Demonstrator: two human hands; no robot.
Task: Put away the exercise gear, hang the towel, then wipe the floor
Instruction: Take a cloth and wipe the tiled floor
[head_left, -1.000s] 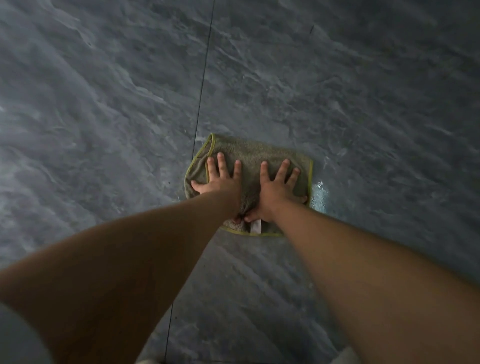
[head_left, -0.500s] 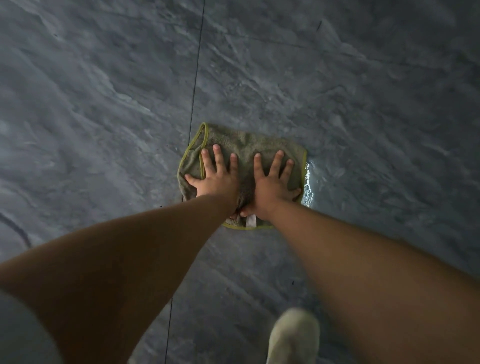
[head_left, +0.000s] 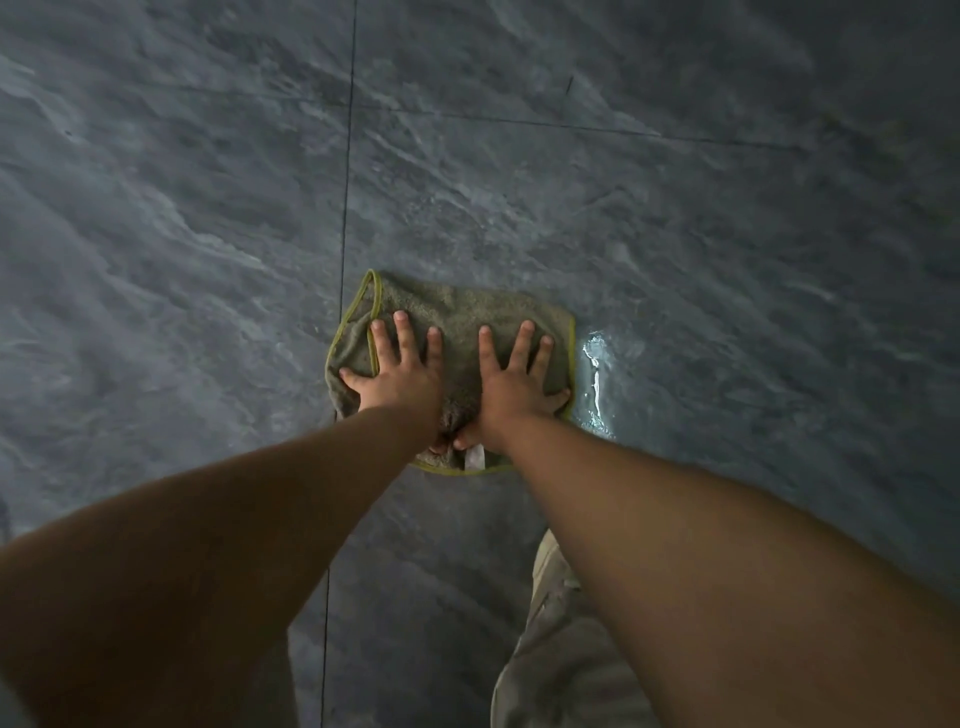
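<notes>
Versus half a second ago, little has changed at the cloth (head_left: 467, 317). We still have the left hand (head_left: 402, 382) and right hand (head_left: 511, 387) flat on it, side by side, thumbs nearly meeting near the close hem. Fingers (head_left: 406, 338) on both are straight and spread, pressing down, nothing gripped. The cloth still lies on the grey marble floor (head_left: 182, 234), its left edge lapping over the long grout line (head_left: 347, 182).

What changed: the pale shoe at the bottom edge is gone, and a khaki trouser leg (head_left: 556, 665) shows there instead, partly under the right forearm. The cross joint (head_left: 519, 122) ahead now reads clearer and sits lower in view.

The wet patch (head_left: 595, 384) still glints just beside the cloth's right hem. A white tag (head_left: 474, 458) pokes out at the near hem between the wrists. Our forearms hide parts of the cloth's near edge.
</notes>
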